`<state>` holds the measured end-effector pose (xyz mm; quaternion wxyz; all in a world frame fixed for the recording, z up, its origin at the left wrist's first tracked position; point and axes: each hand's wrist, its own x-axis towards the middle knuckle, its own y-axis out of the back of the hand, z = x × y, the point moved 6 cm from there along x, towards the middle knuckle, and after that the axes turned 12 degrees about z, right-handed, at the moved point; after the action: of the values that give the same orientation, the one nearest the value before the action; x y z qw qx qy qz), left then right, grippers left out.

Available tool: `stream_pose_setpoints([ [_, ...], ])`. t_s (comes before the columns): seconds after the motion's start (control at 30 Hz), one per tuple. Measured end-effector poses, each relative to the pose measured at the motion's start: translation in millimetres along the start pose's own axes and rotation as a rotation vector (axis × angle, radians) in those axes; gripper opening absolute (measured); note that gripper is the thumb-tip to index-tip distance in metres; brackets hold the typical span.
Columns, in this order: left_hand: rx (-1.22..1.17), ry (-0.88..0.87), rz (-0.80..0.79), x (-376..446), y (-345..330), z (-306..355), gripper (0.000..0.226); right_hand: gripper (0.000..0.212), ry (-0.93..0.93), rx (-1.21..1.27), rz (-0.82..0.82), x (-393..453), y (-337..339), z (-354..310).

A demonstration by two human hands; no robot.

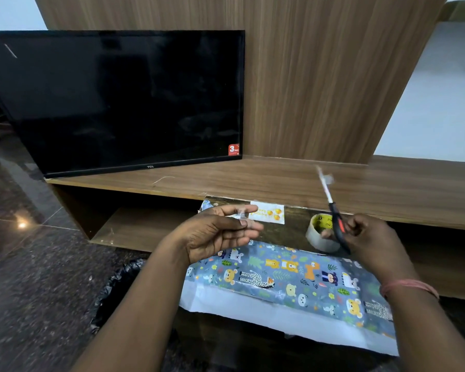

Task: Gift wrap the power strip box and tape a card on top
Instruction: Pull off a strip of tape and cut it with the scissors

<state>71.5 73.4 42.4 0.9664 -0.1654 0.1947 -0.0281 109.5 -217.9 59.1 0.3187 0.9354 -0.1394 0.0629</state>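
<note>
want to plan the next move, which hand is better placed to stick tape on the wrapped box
Left. The left hand already holds a cut tape piece above the wrapped box; the right hand grips scissors.

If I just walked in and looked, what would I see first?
Probably the big black TV standing on the wooden shelf at the back left. Next, the parcel in animal-print wrapping paper lying low in front of the person. Above it, the right hand holds scissors pointing up, with the tape roll beside it, and the left hand pinches a small piece of clear tape near the birthday card.
</note>
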Motion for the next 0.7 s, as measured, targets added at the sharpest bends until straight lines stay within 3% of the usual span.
stream_pose_setpoints([
  [0.1,0.021,0.008,-0.058,-2.8,-8.4,-1.9,0.04,0.048,-0.072,-0.199,0.198,9.8,20.0,32.4],
  [0.17,0.036,0.015,-0.091,-3.7,-12.8,-5.0,0.041,0.05,-0.114,-0.264,0.221,17.3,21.0,54.5],
  [0.4,0.053,0.045,-0.17,-3.6,-22.9,-14.0,0.043,0.045,-0.295,-0.33,0.113,33.5,4.1,94.9],
  [0.7,0.037,0.073,-0.195,-1.9,-27.7,-19.9,0.042,0.037,-0.391,-0.425,0.017,35.5,-6.9,94.9],
])
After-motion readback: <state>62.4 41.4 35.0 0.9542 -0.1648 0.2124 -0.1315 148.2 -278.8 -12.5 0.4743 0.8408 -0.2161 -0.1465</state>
